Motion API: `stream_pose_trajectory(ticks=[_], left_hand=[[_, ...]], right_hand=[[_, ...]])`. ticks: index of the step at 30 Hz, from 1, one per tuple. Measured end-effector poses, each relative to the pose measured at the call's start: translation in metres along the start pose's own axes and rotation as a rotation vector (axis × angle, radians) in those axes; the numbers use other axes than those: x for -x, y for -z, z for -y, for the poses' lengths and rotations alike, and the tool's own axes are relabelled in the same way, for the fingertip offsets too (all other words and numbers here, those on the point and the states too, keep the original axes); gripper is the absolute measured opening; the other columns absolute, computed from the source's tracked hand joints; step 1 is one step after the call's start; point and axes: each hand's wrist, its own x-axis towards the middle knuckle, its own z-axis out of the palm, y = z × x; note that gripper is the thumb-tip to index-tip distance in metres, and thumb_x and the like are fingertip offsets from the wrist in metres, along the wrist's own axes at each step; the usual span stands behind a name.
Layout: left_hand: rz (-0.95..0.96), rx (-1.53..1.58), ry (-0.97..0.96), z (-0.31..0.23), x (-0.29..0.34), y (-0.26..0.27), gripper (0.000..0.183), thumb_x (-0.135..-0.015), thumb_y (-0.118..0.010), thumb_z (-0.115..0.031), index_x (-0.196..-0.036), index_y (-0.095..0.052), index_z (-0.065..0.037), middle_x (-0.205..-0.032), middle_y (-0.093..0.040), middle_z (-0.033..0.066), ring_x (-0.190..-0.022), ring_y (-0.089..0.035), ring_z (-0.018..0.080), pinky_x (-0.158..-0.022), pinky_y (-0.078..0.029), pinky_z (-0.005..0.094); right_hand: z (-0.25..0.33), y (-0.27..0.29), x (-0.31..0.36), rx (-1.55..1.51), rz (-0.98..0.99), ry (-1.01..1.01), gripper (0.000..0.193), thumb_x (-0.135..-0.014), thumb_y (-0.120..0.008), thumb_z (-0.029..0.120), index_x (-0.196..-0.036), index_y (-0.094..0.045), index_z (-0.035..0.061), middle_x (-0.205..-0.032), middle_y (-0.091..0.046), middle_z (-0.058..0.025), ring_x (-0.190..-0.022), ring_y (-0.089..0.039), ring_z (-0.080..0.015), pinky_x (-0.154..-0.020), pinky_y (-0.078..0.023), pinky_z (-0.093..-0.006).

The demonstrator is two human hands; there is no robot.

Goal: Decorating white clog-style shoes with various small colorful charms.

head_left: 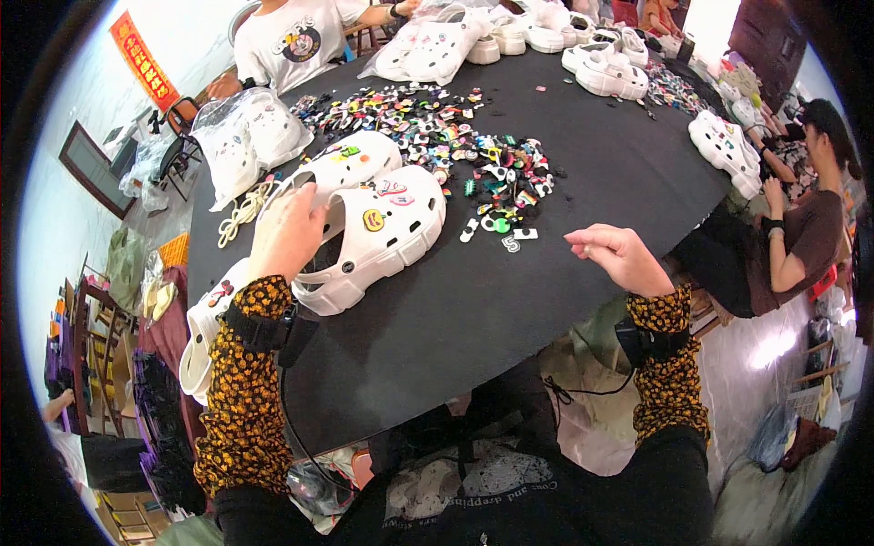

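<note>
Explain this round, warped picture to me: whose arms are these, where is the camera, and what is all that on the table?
There is no machine here. A wide fisheye camera on a person's head looks down, so edges bend. The forearms in patterned sleeves are that person's own. The left hand rests on a white clog with small charms pressed in; a second clog lies beside it. The right hand hovers, apparently empty, over the black table near a pile of colourful charms. Other people sit around with more clogs.
</note>
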Motion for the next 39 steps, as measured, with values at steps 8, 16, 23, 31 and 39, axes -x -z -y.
stream_pose_trajectory(ticks=[8,16,23,31,39], left_hand=[[-0.092,0.860,-0.005,-0.060,0.021,0.095,0.029,-0.089,-0.061,-0.014,-0.113,-0.062,0.003,-0.097,-0.069,0.0087,-0.081,-0.059,0.0100,-0.077,-0.047,0.0279],[0.244,1.061,-0.692,-0.085,0.056,0.173,0.028,-0.090,-0.060,-0.035,-0.094,-0.061,-0.007,-0.089,-0.057,0.0033,-0.080,-0.055,0.0182,-0.075,-0.045,0.0367],[0.139,1.313,-0.517,-0.109,0.076,0.169,0.015,-0.085,-0.069,-0.027,-0.086,-0.061,-0.014,-0.081,-0.059,-0.0033,-0.082,-0.055,0.0136,-0.074,-0.045,0.0300],[0.225,1.154,0.232,-0.132,0.087,0.210,0.015,-0.089,-0.064,-0.020,-0.087,-0.058,-0.006,-0.078,-0.058,0.0026,-0.075,-0.056,0.0149,-0.063,-0.046,0.0272],[0.293,1.284,-0.401,-0.097,0.071,0.165,0.014,-0.088,-0.063,-0.018,-0.089,-0.058,-0.005,-0.079,-0.058,0.0040,-0.076,-0.057,0.0164,-0.064,-0.047,0.0282]], right_hand=[[-0.002,-0.016,0.000,-0.137,-0.045,-0.053,0.025,-0.091,-0.048,-0.002,-0.111,-0.063,-0.0023,-0.093,-0.065,-0.0072,-0.085,-0.062,-0.0127,-0.078,-0.050,-0.0245],[-0.015,-0.059,0.001,-0.387,-0.327,-0.168,0.029,-0.093,-0.048,-0.002,-0.118,-0.061,0.0008,-0.092,-0.064,-0.0062,-0.078,-0.061,-0.0112,-0.072,-0.050,-0.0233],[-0.019,-0.069,0.005,-0.347,-0.416,-0.138,0.028,-0.092,-0.048,-0.003,-0.115,-0.063,0.0011,-0.092,-0.063,-0.0069,-0.076,-0.060,-0.0112,-0.071,-0.050,-0.0234],[-0.016,-0.070,0.003,-0.213,-0.394,-0.062,0.024,-0.089,-0.049,-0.006,-0.108,-0.064,-0.0024,-0.090,-0.063,-0.0085,-0.076,-0.060,-0.0120,-0.069,-0.049,-0.0232],[-0.011,-0.068,0.003,-0.142,-0.378,-0.040,0.021,-0.090,-0.049,-0.005,-0.105,-0.064,-0.0043,-0.091,-0.063,-0.0105,-0.076,-0.061,-0.0129,-0.068,-0.050,-0.0236]])
